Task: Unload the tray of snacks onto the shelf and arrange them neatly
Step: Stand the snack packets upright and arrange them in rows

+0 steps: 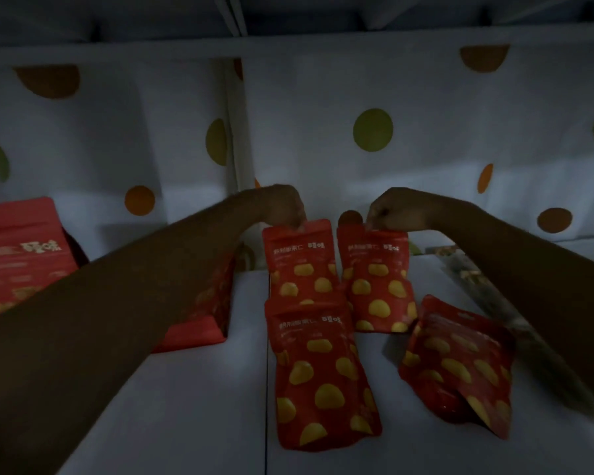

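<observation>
Two red snack pouches with yellow spots stand side by side at the back of the white shelf. My left hand pinches the top edge of the left pouch. My right hand pinches the top of the right pouch. A third pouch stands in front of the left one. A fourth pouch lies tilted on the shelf at the right, touched by neither hand.
A larger red bag stands at the far left, and another red bag sits partly hidden under my left forearm. A dark clear-wrapped packet lies at the right. The back wall is white with coloured dots. The light is dim.
</observation>
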